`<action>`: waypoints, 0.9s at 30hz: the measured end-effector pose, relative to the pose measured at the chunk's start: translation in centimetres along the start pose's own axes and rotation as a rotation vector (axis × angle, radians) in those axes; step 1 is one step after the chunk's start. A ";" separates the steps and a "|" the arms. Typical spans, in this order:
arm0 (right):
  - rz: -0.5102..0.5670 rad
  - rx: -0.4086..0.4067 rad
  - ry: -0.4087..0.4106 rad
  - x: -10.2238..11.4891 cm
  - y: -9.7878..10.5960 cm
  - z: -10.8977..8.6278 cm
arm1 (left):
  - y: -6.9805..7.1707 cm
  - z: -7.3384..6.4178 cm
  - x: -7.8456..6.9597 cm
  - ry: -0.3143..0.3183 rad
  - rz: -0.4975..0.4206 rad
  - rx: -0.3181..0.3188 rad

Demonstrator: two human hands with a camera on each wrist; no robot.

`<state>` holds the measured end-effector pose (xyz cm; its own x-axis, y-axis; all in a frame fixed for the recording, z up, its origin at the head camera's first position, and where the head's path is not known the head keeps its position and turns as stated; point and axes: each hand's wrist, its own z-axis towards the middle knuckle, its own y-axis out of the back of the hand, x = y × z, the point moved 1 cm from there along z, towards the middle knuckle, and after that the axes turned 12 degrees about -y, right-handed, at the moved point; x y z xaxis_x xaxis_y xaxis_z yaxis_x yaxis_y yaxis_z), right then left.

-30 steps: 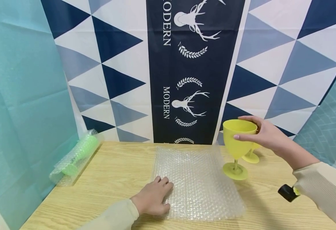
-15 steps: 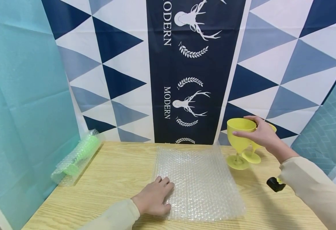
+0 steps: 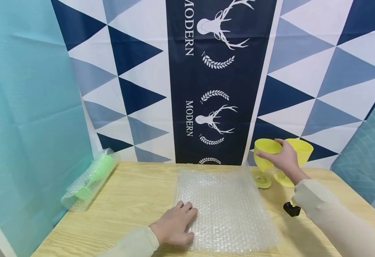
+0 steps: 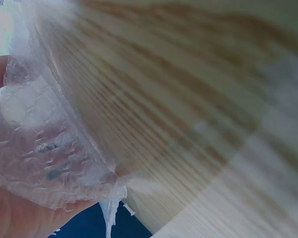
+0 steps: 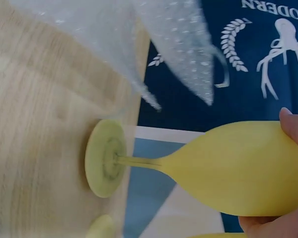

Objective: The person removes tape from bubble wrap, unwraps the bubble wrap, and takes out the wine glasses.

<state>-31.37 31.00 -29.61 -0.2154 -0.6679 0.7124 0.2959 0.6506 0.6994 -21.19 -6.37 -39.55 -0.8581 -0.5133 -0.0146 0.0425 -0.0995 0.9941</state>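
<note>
A yellow plastic goblet stands upright at the back right, its bowl pinched near the rim between the thumb and fingers of my right hand. In the right wrist view the goblet's foot is at the table or just above it; I cannot tell which. A second yellow goblet is just to the right, partly hidden by that hand. My left hand rests on the left edge of a flat sheet of bubble wrap, fingers slightly bent. Blurred table and wrap fill the left wrist view.
A green item wrapped in bubble wrap lies at the far left of the wooden table. Patterned cloth hangs behind the table, with a teal curtain at the left. A small black device hangs under the right sleeve.
My right hand has carried the goblet back and down, next to the second goblet. The left hand has stayed on the bubble wrap. The head view has shifted slightly.
</note>
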 end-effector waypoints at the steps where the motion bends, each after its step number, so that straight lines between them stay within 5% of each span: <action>1: 0.001 -0.009 -0.005 -0.3 -0.2 0.1 | -0.1 0.0 0.0 -0.003 0.002 -0.001; 27: 0.024 -0.075 -0.073 0.0 -1.8 0.6 | 0.0 -0.1 0.2 -0.007 0.001 0.002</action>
<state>-32.48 30.03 -30.79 -0.2737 -0.6222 0.7335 0.3704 0.6356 0.6774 -21.33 -6.53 -39.56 -0.8617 -0.5073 -0.0130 0.0421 -0.0970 0.9944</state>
